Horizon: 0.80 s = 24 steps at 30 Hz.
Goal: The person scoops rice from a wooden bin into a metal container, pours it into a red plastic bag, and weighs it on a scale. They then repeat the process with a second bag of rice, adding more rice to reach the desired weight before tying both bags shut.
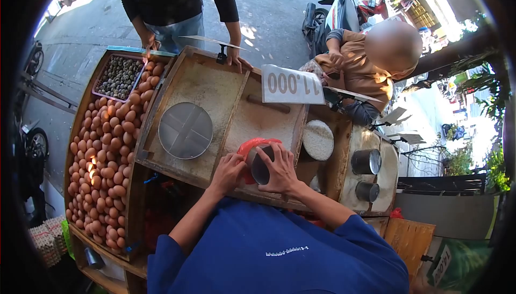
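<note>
My right hand (280, 169) is wrapped over a dark metal measuring can (260, 172), its fingers spread around the can's side and base. A red plastic bag (252, 144) surrounds the can, bunched around its far side. My left hand (230, 171) has its fingers closed on the bag's near-left edge, beside the can. Both hands are over the front edge of a wooden bin of rice (247, 125). A wooden stick (269, 104) lies on the rice behind them.
Left of my hands, a large round tin (185, 131) sits on rice, beyond it many brown eggs (105, 170) and a tray of quail eggs (118, 76). A price sign (293, 85) stands ahead. Rightward are a rice-filled tin (317, 140) and metal cans (366, 162). Two people stand across the stall.
</note>
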### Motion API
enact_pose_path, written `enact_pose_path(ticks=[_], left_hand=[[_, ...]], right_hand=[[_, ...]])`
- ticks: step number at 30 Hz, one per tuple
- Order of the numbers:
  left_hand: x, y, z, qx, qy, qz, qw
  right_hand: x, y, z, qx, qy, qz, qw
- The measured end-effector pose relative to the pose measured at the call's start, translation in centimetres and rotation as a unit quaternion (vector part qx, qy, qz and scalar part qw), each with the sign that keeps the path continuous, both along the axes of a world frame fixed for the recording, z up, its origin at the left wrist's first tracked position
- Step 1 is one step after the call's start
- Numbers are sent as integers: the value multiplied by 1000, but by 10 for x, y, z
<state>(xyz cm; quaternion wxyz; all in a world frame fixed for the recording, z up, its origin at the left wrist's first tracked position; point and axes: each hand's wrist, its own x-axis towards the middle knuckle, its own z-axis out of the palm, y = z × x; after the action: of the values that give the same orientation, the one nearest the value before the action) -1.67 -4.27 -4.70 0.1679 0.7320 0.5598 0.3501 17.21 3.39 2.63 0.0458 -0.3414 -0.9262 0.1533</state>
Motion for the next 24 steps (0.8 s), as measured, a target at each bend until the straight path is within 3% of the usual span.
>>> enact_pose_path(ticks=[6,8,12,14,18,20,23,24], left_hand=[[23,-19,-13,-67,-102,136,983],[28,-22,-12,-182,-273,198,924],[29,-26,-19,-240,-376,200,872],[32,-30,-42,-295,-622,177,703],[31,-25,-18,-318,-657,150,667],[37,-21,-8,-345,-698,177,603],[42,-16,2,-426,-650,148,612],[46,-17,1,-426,-651,149,611]], right_hand=[[2,-3,2,-2,38,-32,999],[1,-7,4,7,36,-58,998],[0,-12,22,3,23,-97,995],[3,-12,38,-10,18,-105,994],[13,6,72,-59,27,-144,987],[23,22,84,-62,27,-148,987],[41,55,89,-65,112,-162,978],[48,69,78,-139,183,-205,951]])
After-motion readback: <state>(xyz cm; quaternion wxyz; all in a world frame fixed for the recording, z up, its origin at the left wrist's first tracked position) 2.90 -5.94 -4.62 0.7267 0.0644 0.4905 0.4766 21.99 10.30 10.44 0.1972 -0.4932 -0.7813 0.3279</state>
